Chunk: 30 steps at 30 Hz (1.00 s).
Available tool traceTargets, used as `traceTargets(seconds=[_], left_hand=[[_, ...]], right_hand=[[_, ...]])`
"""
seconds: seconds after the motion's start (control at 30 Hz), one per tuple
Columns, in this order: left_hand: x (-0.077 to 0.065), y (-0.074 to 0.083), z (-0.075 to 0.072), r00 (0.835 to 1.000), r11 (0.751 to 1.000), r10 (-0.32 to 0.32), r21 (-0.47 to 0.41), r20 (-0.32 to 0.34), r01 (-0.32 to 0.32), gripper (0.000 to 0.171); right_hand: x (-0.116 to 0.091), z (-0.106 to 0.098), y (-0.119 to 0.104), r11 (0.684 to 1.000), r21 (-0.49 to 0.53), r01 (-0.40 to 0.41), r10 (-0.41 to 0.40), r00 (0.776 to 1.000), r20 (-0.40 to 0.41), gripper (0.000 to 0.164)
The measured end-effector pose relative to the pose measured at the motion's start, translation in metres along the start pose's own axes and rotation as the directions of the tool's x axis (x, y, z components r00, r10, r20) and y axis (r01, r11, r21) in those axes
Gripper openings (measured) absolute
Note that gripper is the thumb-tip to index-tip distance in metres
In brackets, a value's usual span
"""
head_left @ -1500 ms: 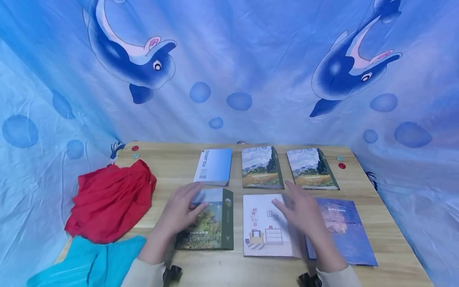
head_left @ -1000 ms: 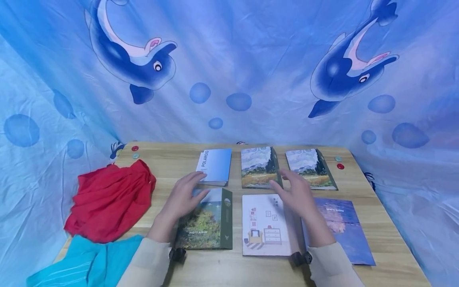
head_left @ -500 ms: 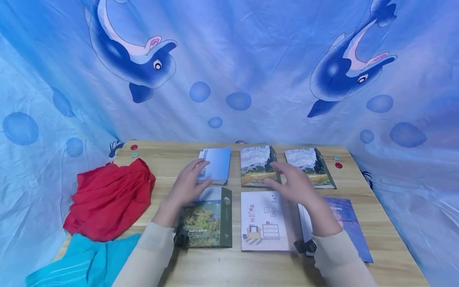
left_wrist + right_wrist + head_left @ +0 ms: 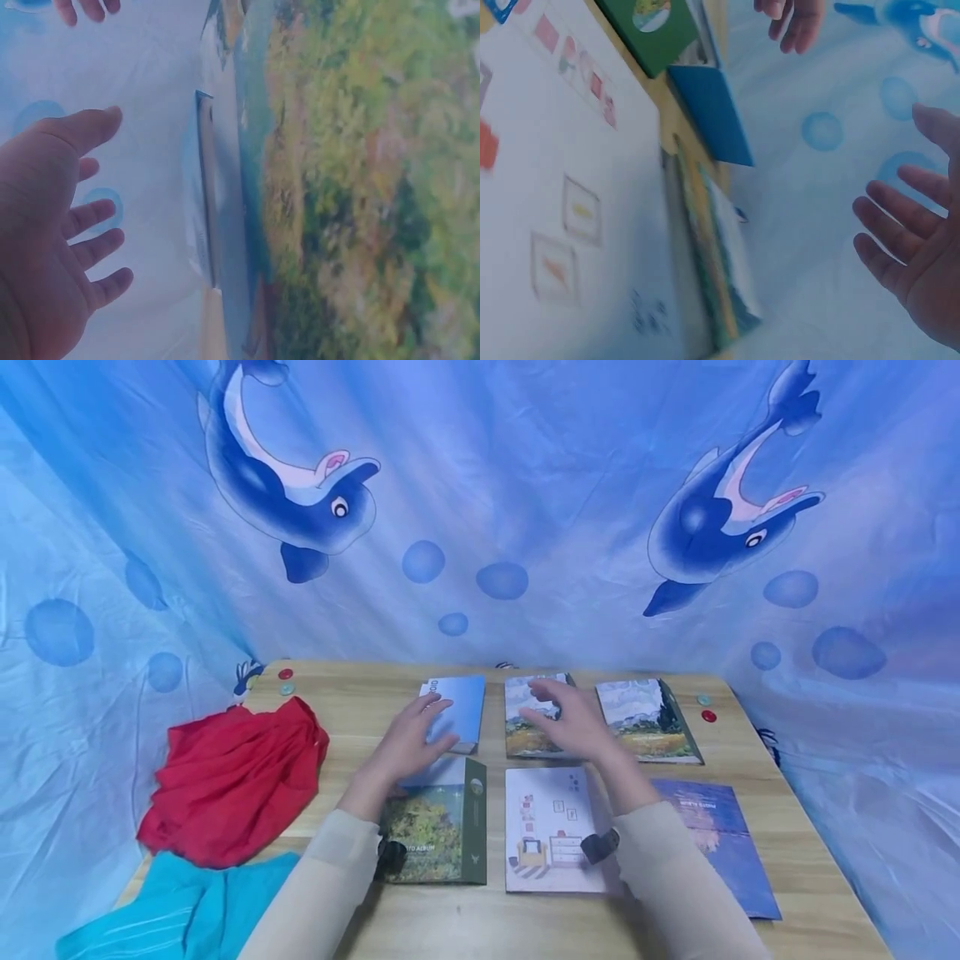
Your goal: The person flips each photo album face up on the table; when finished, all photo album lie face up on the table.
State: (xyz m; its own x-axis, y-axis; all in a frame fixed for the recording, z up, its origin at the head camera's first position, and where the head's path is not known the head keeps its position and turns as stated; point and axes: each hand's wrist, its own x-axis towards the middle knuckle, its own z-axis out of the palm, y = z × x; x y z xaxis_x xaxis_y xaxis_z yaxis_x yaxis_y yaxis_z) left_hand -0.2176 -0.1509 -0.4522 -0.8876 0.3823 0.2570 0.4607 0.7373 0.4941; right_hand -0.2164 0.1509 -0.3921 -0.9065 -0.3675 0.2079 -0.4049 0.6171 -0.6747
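My left hand (image 4: 411, 737), fingers spread and holding nothing, hovers over the near edge of the blue-and-white POLAROID album (image 4: 467, 710). Below its wrist lies a photo album with a green meadow cover (image 4: 423, 831). My right hand (image 4: 567, 720) reaches over the middle back album with a wheat-field painting (image 4: 525, 742), its thumb and fingers apart with nothing between them. Under the right forearm is a white album with a drawn room (image 4: 532, 810). In the right wrist view the right hand (image 4: 922, 225) shows loose, separated fingers; the left wrist view shows the left hand (image 4: 60, 217) likewise.
A second wheat-field album (image 4: 651, 727) lies at the back right, with a purple-blue album (image 4: 720, 827) in front. Red cloth (image 4: 232, 777) and turquoise cloth (image 4: 180, 902) lie at left. Small buttons mark both back corners of the wooden table (image 4: 450, 927). A blue curtain (image 4: 570, 510) hangs behind.
Both hands have moved forward from the near row of albums to over the back row. The right hand has also shifted left. The albums stay where they were.
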Motion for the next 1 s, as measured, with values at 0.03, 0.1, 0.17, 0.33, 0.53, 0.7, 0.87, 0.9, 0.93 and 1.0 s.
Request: traceTargets(seconds=[0.03,0.1,0.17,0.33,0.53,0.7,0.87,0.9,0.93,1.0], left_hand=[[0.001,0.0,0.002,1.0,1.0,-0.015,-0.002,0.02,0.015,0.065],[0.003,-0.002,0.007,0.998,0.999,-0.043,0.0,0.05,0.043,0.069],[0.004,-0.003,0.012,0.996,0.998,-0.062,0.003,0.06,0.062,0.072],[0.005,-0.004,0.017,0.995,0.995,-0.088,-0.049,0.047,0.09,0.076],[0.006,-0.012,0.024,0.979,0.972,-0.176,-0.138,0.1,0.189,0.086],[0.01,-0.02,0.034,0.972,0.955,-0.186,-0.207,0.147,0.214,0.094],[0.013,-0.025,0.039,0.972,0.954,-0.189,-0.21,0.141,0.216,0.09],[0.012,-0.025,0.039,0.971,0.953,-0.196,-0.208,0.135,0.221,0.09],[0.012,-0.026,0.04,0.97,0.951,-0.205,-0.207,0.128,0.228,0.09],[0.011,-0.026,0.04,0.967,0.947,-0.227,-0.205,0.112,0.246,0.089]], right_hand=[[0.003,0.005,0.002,1.0,0.027,-0.013,0.013,1.0,0.002,0.06],[0.008,0.015,0.005,0.997,0.073,-0.031,0.031,1.0,0.004,0.059],[0.015,0.025,0.008,0.992,0.118,-0.035,0.034,0.999,0.007,0.058],[0.027,0.046,0.014,0.98,0.18,-0.08,0.074,0.997,0.037,0.056],[0.031,0.068,0.027,0.967,0.201,-0.155,0.133,0.984,0.12,0.058],[0.033,0.086,0.032,0.958,0.223,-0.179,0.142,0.975,0.17,0.063],[0.037,0.1,0.031,0.962,0.22,-0.162,0.108,0.966,0.236,0.069],[0.038,0.102,0.03,0.963,0.222,-0.152,0.094,0.964,0.251,0.068],[0.038,0.105,0.03,0.962,0.234,-0.142,0.078,0.962,0.263,0.067],[0.04,0.109,0.031,0.958,0.26,-0.125,0.047,0.957,0.285,0.067]])
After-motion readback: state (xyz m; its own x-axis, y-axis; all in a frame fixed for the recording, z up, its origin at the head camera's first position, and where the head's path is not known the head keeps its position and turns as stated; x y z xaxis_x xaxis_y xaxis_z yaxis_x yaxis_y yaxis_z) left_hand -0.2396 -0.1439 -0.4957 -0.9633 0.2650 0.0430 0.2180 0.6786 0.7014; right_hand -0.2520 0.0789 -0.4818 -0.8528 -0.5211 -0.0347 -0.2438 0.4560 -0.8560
